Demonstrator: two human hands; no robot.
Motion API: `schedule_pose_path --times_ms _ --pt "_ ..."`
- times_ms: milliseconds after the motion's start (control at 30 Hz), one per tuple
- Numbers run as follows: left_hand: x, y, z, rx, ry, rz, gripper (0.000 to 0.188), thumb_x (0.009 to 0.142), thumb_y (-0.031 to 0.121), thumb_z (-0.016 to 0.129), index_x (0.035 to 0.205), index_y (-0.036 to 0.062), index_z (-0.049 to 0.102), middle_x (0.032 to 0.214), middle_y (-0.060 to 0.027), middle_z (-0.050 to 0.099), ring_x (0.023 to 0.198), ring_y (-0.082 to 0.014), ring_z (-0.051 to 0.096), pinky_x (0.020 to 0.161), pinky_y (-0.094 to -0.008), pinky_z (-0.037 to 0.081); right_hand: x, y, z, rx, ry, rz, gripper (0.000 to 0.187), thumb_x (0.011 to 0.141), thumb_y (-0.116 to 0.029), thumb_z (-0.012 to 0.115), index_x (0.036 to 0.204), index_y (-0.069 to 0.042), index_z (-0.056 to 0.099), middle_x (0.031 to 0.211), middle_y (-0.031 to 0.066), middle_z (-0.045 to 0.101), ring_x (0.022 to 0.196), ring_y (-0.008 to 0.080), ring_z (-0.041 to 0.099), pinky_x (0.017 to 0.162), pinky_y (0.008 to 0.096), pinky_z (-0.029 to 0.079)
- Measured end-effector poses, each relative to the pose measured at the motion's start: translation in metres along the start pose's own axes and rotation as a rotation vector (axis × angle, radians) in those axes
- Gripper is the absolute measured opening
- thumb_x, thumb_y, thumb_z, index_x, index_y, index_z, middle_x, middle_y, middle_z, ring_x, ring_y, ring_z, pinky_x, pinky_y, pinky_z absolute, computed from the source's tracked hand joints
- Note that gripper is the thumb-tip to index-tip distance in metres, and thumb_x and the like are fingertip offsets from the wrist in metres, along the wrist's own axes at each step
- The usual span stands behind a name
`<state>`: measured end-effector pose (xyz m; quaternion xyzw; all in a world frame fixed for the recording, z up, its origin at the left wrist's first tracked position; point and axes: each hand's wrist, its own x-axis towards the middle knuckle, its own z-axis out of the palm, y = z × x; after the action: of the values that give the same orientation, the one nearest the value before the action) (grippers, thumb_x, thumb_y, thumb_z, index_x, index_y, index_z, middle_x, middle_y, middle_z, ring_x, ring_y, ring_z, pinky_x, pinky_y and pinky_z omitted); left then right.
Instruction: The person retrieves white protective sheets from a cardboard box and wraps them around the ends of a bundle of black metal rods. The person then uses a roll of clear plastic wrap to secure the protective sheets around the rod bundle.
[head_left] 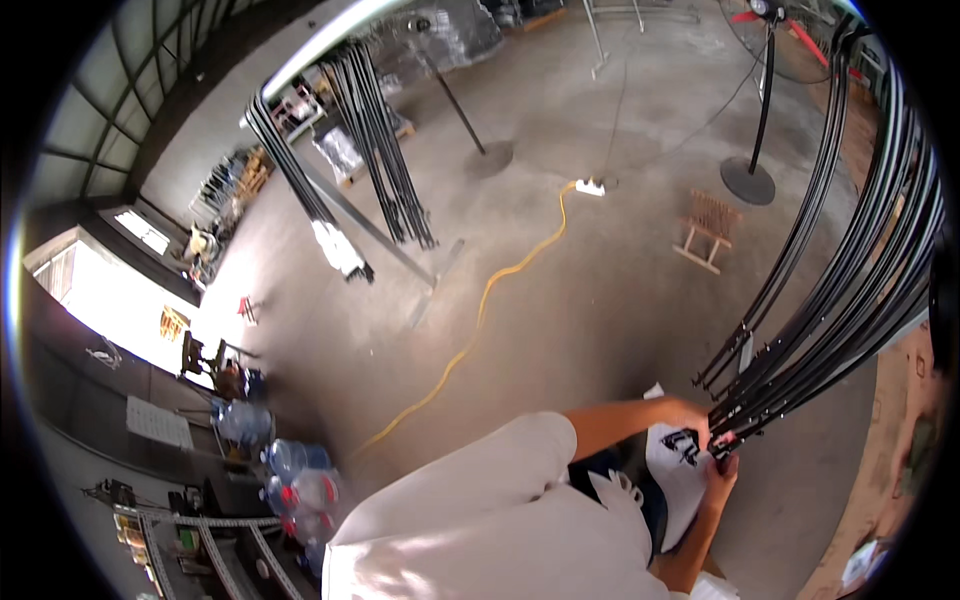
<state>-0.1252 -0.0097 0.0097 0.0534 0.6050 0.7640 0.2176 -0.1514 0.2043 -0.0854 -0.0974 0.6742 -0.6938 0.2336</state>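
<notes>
A thick bundle of long black cords hangs at my right, its lower ends reaching down to my lap. At those ends my left hand is closed, with its fingertips on one of the cords. Just below it, my right hand is closed on the same spot, thumb and fingers pinched together. A small pinkish bit shows between the hands, too small to name. Across my lap lies a white sheet or bag, with a little heap of small black parts on it beside my left hand.
More black cords hang from a rail at the upper left, one bunch wrapped in white. A yellow cable crosses the floor to a white power strip. A wooden stool, a fan stand and water jugs stand around.
</notes>
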Motion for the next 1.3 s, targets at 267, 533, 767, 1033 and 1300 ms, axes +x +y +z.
schedule_pose_path --times_ms 267,533,767,1033,1300 --pt "-0.015 -0.02 -0.004 -0.218 -0.257 0.029 0.019 0.067 0.011 0.06 0.083 0.0025 0.054 0.09 -0.0083 0.055 0.094 -0.0219 0.053 0.084 -0.0316 0.039 -0.063 -0.007 -0.002 -0.095 -0.084 0.141 0.024 0.075 0.008 0.049 0.094 -0.003 0.058 0.078 -0.0007 0.056 0.068 0.0082 0.048 0.06 0.0217 0.04" --pt "-0.017 -0.003 0.001 -0.16 -0.312 -0.198 0.048 0.061 0.005 0.052 0.108 -0.001 0.052 0.11 -0.0127 0.054 0.104 -0.0231 0.049 0.094 -0.0331 0.033 -0.06 -0.056 0.017 -0.162 -0.326 0.072 0.006 0.079 -0.005 0.055 0.08 0.0 0.056 0.073 0.0025 0.056 0.073 0.0104 0.051 0.065 0.0236 0.041" --pt "-0.021 0.0 0.004 -0.2 -0.317 -0.211 0.042 0.06 0.008 0.058 0.101 0.0008 0.052 0.107 -0.014 0.054 0.105 -0.0235 0.047 0.094 -0.0332 0.032 -0.05 -0.061 0.028 -0.372 -0.047 -0.203 0.005 0.072 0.001 0.055 0.077 -0.001 0.054 0.065 0.0102 0.053 0.061 0.0142 0.051 0.059 0.0265 0.041" --pt "-0.023 0.001 0.005 -0.073 -0.242 -0.254 0.041 0.063 0.001 0.056 0.104 0.0037 0.054 0.101 -0.0042 0.054 0.098 -0.0158 0.048 0.087 -0.0288 0.035 -0.052 -0.074 0.028 -0.468 -0.227 -0.101 0.016 0.074 -0.01 0.06 0.087 -0.001 0.055 0.078 0.0111 0.058 0.072 0.0233 0.057 0.063 0.0312 0.042" --pt "-0.027 0.007 -0.001 0.225 -0.196 -0.337 0.047 0.062 0.0 0.061 0.108 0.007 0.054 0.103 -0.0023 0.055 0.099 -0.0151 0.048 0.087 -0.027 0.035 -0.039 -0.053 0.044 -0.19 -0.066 -0.145 0.006 0.071 -0.001 0.058 0.076 0.001 0.058 0.081 0.0069 0.057 0.076 0.0158 0.054 0.071 0.0292 0.041"
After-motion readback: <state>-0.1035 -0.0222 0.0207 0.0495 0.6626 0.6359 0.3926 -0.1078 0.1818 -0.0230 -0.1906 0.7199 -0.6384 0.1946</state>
